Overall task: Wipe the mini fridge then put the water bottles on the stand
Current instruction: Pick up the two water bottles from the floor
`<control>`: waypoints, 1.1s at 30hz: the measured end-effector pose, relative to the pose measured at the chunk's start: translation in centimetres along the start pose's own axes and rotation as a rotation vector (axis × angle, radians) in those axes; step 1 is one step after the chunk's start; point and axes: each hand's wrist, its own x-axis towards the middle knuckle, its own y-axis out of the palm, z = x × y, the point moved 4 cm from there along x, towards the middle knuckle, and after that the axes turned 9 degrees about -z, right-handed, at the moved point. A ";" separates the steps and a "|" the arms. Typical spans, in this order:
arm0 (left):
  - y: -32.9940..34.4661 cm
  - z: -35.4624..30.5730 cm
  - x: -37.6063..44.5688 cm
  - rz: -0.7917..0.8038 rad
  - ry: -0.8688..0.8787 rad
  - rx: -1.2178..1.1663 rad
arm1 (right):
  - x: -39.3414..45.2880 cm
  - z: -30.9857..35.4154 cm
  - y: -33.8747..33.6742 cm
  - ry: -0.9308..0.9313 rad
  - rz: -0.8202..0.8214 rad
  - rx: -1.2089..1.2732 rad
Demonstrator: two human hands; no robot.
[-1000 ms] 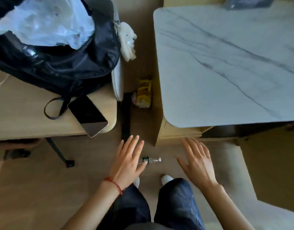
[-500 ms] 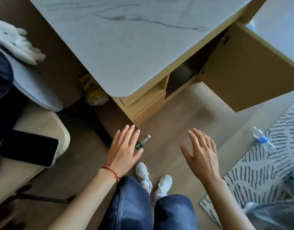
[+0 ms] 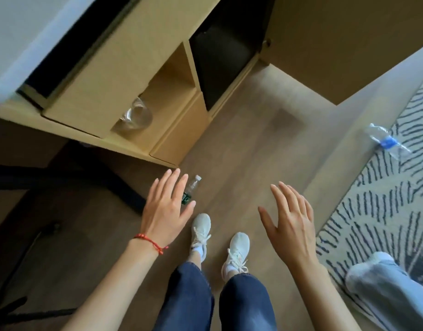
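A small clear water bottle (image 3: 191,189) with a green label and white cap lies on the wooden floor ahead of my feet, partly hidden behind my left hand (image 3: 166,209). That hand hovers open over it, fingers spread, holding nothing. My right hand (image 3: 290,223) is open too, in the air to the right. A second clear bottle (image 3: 386,140) with a blue label lies on the patterned rug at the far right. The black mini fridge (image 3: 221,60) sits in the open cabinet under the marble-topped stand (image 3: 12,39).
An open wooden cabinet door (image 3: 337,44) stands at the upper right. A glass (image 3: 136,117) sits in a cubby beside the fridge. Black chair legs (image 3: 105,180) spread at the left. Another person's leg and shoe (image 3: 382,280) stand on the striped rug (image 3: 385,211).
The view has swung right and down, off the backpack desk and marble top, onto the cabinet front, fridge and rug. Both hands stay open at the same height.
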 end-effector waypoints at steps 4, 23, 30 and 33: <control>7.5 1.2 1.6 0.045 0.019 -0.010 | -0.2 -2.9 6.6 0.081 0.001 -0.023; 42.7 16.2 5.0 0.290 -0.027 0.017 | -1.6 -9.3 38.2 -0.022 0.101 -0.008; 50.3 20.3 3.5 0.341 -0.496 -0.223 | -2.6 -10.5 43.3 -0.060 0.160 0.004; 51.8 21.0 3.4 0.296 -0.624 -0.240 | -2.8 -11.1 44.7 -0.082 0.177 0.014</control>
